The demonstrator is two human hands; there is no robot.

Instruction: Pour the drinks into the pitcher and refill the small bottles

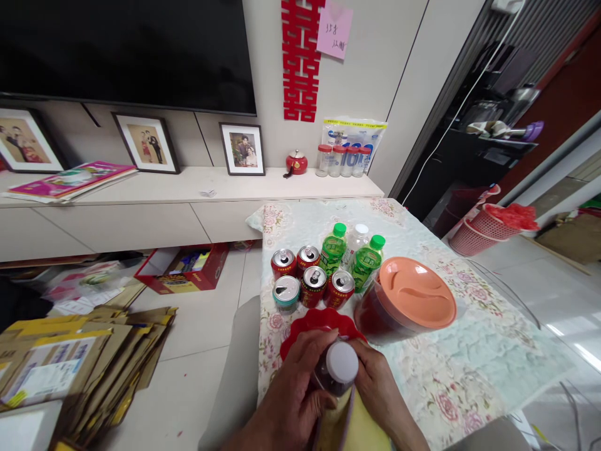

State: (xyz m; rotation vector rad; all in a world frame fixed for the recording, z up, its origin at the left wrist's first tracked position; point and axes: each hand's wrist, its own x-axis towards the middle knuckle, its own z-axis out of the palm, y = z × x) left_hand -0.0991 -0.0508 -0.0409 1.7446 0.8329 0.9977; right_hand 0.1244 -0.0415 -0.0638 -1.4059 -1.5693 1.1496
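A clear plastic bottle with a white cap is between my two hands, in front of a red scalloped plate. My left hand is wrapped around the bottle's left side, thumb in front. My right hand grips its right side, with the fingertips hidden behind it. A yellowish thing with a purple edge lies below the bottle; its kind is unclear. Beyond the plate stand several opened drink cans, two green-capped bottles and a white-capped clear bottle.
A clear bin with an orange lid stands right of the plate on the floral tablecloth. Folded cardboard and a red box lie on the floor at left. Pink baskets stand at right.
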